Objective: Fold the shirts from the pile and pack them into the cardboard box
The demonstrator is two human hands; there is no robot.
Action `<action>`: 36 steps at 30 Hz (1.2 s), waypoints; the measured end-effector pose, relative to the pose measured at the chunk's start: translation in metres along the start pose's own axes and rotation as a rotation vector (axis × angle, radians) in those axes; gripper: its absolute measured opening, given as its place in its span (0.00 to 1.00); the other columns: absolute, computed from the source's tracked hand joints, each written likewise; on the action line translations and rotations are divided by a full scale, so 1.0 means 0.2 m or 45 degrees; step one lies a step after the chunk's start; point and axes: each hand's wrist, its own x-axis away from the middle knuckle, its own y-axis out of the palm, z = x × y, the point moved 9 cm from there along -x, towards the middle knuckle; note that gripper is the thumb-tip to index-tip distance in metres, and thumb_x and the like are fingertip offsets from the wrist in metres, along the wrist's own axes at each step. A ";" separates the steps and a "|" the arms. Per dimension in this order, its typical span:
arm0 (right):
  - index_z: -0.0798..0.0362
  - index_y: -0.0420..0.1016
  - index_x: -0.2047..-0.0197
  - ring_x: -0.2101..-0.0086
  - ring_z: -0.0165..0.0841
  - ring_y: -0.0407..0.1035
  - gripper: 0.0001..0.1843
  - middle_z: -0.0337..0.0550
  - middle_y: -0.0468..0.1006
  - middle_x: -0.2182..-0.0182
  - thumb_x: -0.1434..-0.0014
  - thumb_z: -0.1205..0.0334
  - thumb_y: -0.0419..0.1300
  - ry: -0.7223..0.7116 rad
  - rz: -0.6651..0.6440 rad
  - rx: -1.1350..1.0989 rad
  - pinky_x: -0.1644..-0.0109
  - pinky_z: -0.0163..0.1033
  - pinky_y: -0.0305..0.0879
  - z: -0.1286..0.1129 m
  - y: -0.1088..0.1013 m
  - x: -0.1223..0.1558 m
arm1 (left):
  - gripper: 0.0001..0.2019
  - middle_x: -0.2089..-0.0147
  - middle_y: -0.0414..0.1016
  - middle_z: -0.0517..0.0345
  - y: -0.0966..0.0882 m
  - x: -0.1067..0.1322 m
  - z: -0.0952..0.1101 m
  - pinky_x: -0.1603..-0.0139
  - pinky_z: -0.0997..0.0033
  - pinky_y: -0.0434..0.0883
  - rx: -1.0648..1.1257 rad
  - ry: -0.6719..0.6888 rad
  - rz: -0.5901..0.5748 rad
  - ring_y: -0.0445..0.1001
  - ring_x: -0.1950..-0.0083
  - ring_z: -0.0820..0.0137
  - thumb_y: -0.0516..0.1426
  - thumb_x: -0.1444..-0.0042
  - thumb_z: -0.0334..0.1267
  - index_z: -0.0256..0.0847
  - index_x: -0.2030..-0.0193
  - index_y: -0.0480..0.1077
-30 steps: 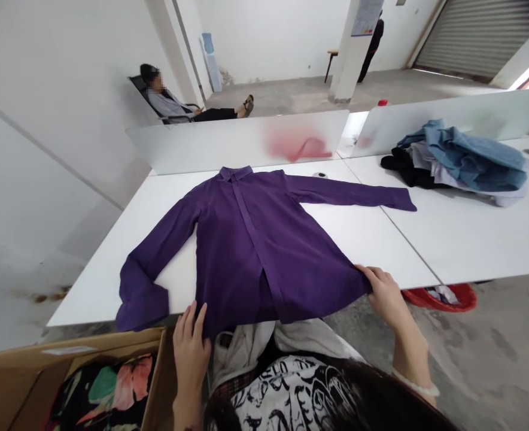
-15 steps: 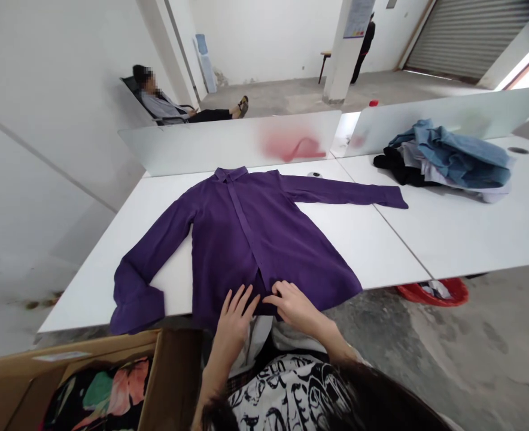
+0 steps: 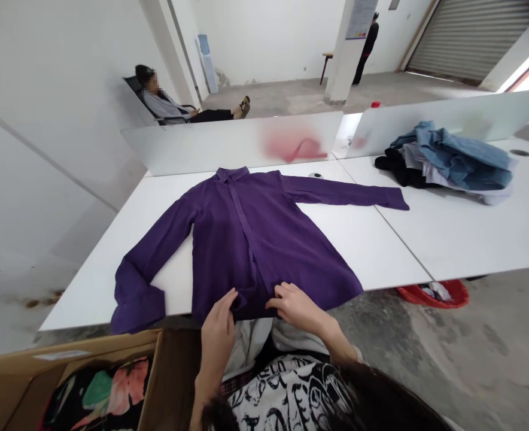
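One purple long-sleeved shirt flat on the white worktop, hem pinched in the left hand; right hand just beside, fingers on the cloth, grip impossible to tell. One clothes pile farther right; one cardboard box below the worktop edge.

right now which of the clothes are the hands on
The purple shirt lying flat: left hand and right hand hold its hem; the denim pile and floral cloth are untouched.

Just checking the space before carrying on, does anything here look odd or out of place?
A pink smear marks the frosted divider behind the purple shirt, and a brownish stain marks the floor left of the white table. The shirt's sleeve cuff looks bunched, unlike its flatter other sleeve.
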 end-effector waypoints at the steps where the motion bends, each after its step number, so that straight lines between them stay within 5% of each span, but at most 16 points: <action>1: 0.45 0.75 0.54 0.60 0.36 0.62 0.15 0.43 0.69 0.63 0.42 0.70 0.56 -0.027 -0.008 0.040 0.55 0.40 0.59 -0.01 0.00 0.00 | 0.19 0.47 0.73 0.50 0.03 0.00 0.01 0.46 0.64 0.69 -0.046 0.064 -0.056 0.72 0.47 0.66 0.45 0.42 0.25 0.39 0.49 0.68; 8: 0.49 0.77 0.59 0.61 0.36 0.63 0.09 0.45 0.70 0.63 0.40 0.69 0.57 -0.260 -0.019 0.284 0.57 0.41 0.61 -0.07 0.02 -0.02 | 0.26 0.50 0.72 0.48 0.15 0.06 0.03 0.49 0.57 0.68 -0.234 0.164 -0.307 0.68 0.46 0.58 0.54 0.50 0.28 0.41 0.42 0.65; 13: 0.53 0.76 0.66 0.63 0.35 0.63 0.06 0.44 0.70 0.67 0.40 0.68 0.57 -0.354 -0.056 0.274 0.61 0.39 0.60 -0.06 0.00 -0.03 | 0.19 0.58 0.75 0.52 0.09 0.05 0.01 0.52 0.60 0.70 -0.119 0.003 -0.196 0.72 0.52 0.62 0.50 0.44 0.28 0.42 0.47 0.70; 17: 0.50 0.76 0.60 0.64 0.31 0.63 0.09 0.40 0.69 0.67 0.36 0.64 0.53 -0.413 -0.092 -0.066 0.57 0.36 0.61 -0.03 -0.13 -0.02 | 0.15 0.55 0.78 0.52 -0.01 0.02 -0.01 0.53 0.65 0.72 0.084 -0.169 0.004 0.75 0.55 0.66 0.48 0.40 0.33 0.40 0.51 0.72; 20: 0.51 0.75 0.59 0.58 0.31 0.64 0.11 0.43 0.68 0.62 0.34 0.60 0.51 -0.355 0.055 -0.437 0.50 0.38 0.61 0.04 -0.32 -0.01 | 0.14 0.55 0.77 0.53 -0.09 -0.03 0.01 0.51 0.64 0.71 0.099 -0.184 0.091 0.75 0.54 0.66 0.48 0.40 0.33 0.40 0.53 0.72; 23: 0.52 0.72 0.60 0.49 0.34 0.62 0.10 0.48 0.66 0.50 0.35 0.58 0.51 -0.319 0.298 -0.801 0.43 0.44 0.57 0.12 -0.52 0.01 | 0.14 0.52 0.74 0.51 -0.11 -0.08 0.07 0.46 0.60 0.69 0.032 -0.036 0.074 0.72 0.49 0.64 0.49 0.44 0.30 0.40 0.54 0.71; 25: 0.52 0.70 0.61 0.44 0.36 0.59 0.09 0.48 0.64 0.45 0.35 0.58 0.51 -0.321 0.418 -1.013 0.39 0.47 0.54 0.17 -0.60 0.03 | 0.20 0.50 0.73 0.52 -0.04 -0.09 0.13 0.40 0.56 0.64 -0.071 0.146 -0.062 0.70 0.47 0.64 0.49 0.47 0.26 0.41 0.48 0.68; 28: 0.51 0.67 0.63 0.42 0.37 0.58 0.08 0.47 0.69 0.46 0.35 0.58 0.51 -0.332 0.450 -1.256 0.37 0.49 0.51 0.19 -0.61 0.01 | 0.26 0.58 0.73 0.55 0.10 -0.06 0.19 0.36 0.54 0.60 -0.246 0.348 -0.317 0.72 0.53 0.67 0.48 0.49 0.23 0.43 0.43 0.66; 31: 0.51 0.65 0.66 0.42 0.38 0.59 0.09 0.47 0.73 0.50 0.36 0.59 0.50 -0.326 0.424 -1.424 0.36 0.50 0.49 0.19 -0.58 -0.02 | 0.26 0.63 0.72 0.56 0.18 -0.04 0.19 0.38 0.55 0.61 -0.336 0.357 -0.438 0.71 0.57 0.66 0.50 0.51 0.24 0.41 0.43 0.66; 36: 0.51 0.62 0.70 0.44 0.39 0.61 0.10 0.47 0.75 0.53 0.38 0.59 0.50 -0.230 0.474 -1.550 0.37 0.50 0.49 0.21 -0.55 -0.05 | 0.25 0.68 0.76 0.58 0.17 -0.04 0.15 0.46 0.60 0.67 -0.237 0.261 -0.384 0.73 0.64 0.67 0.50 0.50 0.24 0.41 0.45 0.68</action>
